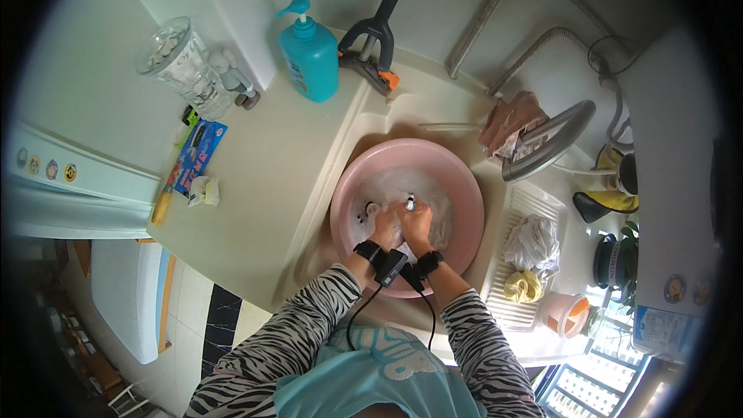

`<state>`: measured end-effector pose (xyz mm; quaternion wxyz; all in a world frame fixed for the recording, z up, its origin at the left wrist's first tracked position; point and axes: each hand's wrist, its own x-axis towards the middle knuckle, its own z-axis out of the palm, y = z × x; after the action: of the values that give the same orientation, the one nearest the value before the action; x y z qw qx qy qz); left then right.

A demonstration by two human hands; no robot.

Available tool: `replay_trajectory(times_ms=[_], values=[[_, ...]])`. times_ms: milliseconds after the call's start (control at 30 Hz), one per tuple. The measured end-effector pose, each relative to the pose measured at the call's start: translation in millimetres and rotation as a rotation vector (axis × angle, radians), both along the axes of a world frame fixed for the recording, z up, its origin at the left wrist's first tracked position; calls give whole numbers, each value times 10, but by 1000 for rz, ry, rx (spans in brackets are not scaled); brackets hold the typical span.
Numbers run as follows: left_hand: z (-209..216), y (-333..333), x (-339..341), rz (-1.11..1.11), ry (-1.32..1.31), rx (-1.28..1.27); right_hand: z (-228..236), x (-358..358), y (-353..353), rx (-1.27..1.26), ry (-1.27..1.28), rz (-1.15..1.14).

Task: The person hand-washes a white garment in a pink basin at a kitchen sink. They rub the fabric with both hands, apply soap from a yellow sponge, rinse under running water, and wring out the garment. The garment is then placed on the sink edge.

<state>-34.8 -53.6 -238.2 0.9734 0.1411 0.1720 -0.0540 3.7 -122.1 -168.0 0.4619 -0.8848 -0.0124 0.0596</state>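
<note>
A pink basin (472,178) sits in the sink, holding sudsy, whitish water and a soaked white garment (373,203) with small black print. Both my hands are down in the basin, side by side and close together. My right hand (416,222) is closed on the wet cloth, and a small black-and-white bit shows at its fingers. Beside it, my left hand (383,227) is also closed round the garment, its fingertips hidden by cloth and suds. Black bands with small devices and cables circle both wrists.
A teal pump bottle (311,58), a glass vase (186,70) and a blue packet (203,156) stand or lie on the left counter. The curved faucet (561,139) has a brown cloth (511,120) over it. On the ridged drainboard lie white cloth (532,244) and yellow cloth (524,286).
</note>
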Motion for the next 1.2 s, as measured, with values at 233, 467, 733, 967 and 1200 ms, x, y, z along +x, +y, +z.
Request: replay_trajectory(times_ms=[233, 467, 733, 967, 1200], values=[[288, 116, 192, -9, 420, 663, -299, 508, -251, -275, -32, -33], [-51, 243, 609, -7, 409, 1173, -817, 734, -256, -663, -455, 344], [160, 241, 488, -180, 300, 740, -718, 876, -182, -433, 33, 220], [454, 98, 346, 174, 158, 118, 231, 186, -88, 68, 77, 195], [81, -2, 137, -109, 71, 62, 451, -76, -58, -145, 32, -38]])
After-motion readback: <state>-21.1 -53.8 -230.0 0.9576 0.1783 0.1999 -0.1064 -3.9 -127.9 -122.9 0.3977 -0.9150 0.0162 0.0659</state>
